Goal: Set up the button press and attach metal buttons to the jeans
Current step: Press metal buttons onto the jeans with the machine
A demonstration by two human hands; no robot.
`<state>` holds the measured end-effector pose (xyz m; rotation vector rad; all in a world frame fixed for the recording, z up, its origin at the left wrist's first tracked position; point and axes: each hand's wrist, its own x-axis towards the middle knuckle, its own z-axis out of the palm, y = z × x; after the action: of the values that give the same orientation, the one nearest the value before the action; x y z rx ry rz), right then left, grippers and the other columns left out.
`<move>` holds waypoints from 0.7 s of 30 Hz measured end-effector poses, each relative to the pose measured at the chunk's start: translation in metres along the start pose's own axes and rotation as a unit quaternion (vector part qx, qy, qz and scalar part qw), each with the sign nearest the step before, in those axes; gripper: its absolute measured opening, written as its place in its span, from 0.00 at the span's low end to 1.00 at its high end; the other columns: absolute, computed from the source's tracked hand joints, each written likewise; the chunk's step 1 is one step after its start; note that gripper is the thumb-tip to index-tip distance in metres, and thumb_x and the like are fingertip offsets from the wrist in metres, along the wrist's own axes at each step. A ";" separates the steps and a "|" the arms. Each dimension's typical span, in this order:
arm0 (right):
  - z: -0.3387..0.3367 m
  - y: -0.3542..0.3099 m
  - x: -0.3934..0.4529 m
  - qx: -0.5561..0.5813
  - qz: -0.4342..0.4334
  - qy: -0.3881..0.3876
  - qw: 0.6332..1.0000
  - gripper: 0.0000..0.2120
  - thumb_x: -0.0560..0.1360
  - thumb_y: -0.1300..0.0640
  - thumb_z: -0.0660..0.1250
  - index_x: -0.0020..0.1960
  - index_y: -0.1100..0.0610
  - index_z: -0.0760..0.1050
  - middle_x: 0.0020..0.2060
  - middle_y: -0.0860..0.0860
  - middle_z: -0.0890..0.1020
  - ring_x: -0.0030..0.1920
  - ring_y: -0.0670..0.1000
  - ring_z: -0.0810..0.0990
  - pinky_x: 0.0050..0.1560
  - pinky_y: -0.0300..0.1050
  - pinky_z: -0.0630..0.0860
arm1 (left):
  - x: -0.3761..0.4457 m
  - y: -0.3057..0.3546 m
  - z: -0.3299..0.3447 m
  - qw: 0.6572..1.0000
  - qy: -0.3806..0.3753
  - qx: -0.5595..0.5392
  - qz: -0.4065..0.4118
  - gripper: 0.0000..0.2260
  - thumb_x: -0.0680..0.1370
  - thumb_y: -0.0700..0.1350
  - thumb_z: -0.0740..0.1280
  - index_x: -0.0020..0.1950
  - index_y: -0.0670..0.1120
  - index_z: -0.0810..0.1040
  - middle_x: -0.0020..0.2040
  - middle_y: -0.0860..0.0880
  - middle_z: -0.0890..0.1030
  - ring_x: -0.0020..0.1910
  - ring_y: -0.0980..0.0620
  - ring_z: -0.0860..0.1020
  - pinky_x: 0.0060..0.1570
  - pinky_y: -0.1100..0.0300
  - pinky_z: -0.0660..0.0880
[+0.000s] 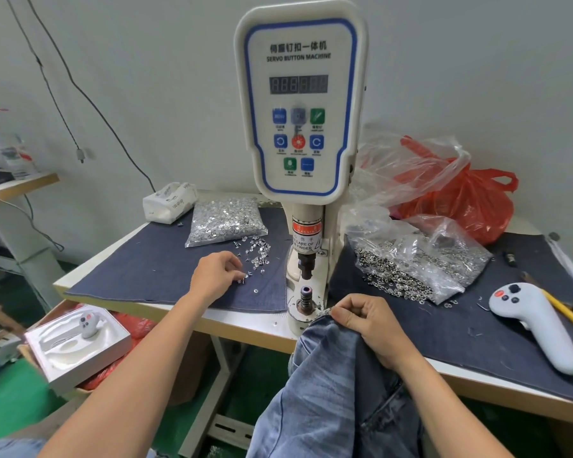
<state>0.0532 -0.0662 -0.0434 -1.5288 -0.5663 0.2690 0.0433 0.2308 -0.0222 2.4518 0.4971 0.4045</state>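
Head view: left hand point(216, 272) pinches tack point(244, 276); right hand point(366, 320) grips jeans point(331, 385).

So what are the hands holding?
Right hand grips the jeans at their top edge. Left hand pinches a small metal tack from the loose pile.

Looks like a small garment workshop, the kind doing finishing work on denim. A tall white press labelled "SERVO BUTTON MACHINE" point(300, 104) is standing on a counter point(245, 322) that's wearing a dark denim cloth point(166, 269), with clear bags of loose metal buttons point(225, 221) and small rings point(417, 262) sitting either side of it. Bare painted walls, cables hanging down and a green floor are giving it that back-room factory feel.
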 end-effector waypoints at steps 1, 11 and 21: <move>0.000 0.000 0.000 0.000 0.000 0.001 1.000 0.10 0.71 0.65 0.71 0.33 0.55 0.80 0.29 0.47 0.80 0.32 0.43 0.75 0.36 0.33 0.71 | 0.000 -0.001 0.000 1.000 0.013 0.005 -0.005 0.06 0.72 0.43 0.74 0.45 0.49 0.79 0.38 0.52 0.82 0.43 0.52 0.79 0.44 0.56 0.75; -0.001 0.002 0.000 -0.001 -0.001 -0.002 1.000 0.10 0.71 0.64 0.72 0.33 0.55 0.80 0.29 0.47 0.80 0.32 0.43 0.76 0.36 0.33 0.72 | -0.007 -0.004 -0.005 0.996 0.007 0.082 0.015 0.03 0.76 0.44 0.68 0.46 0.51 0.82 0.46 0.50 0.83 0.46 0.50 0.78 0.48 0.55 0.75; -0.001 0.000 0.000 -0.002 0.001 0.000 1.000 0.10 0.71 0.65 0.71 0.33 0.55 0.79 0.29 0.46 0.80 0.32 0.42 0.75 0.36 0.33 0.71 | -0.012 0.003 0.003 0.993 0.011 0.115 -0.005 0.04 0.76 0.48 0.70 0.46 0.51 0.83 0.45 0.51 0.82 0.44 0.52 0.76 0.44 0.58 0.72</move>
<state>0.0531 -0.0669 -0.0438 -1.5333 -0.5653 0.2692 0.0344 0.2216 -0.0249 2.6664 0.5955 0.3898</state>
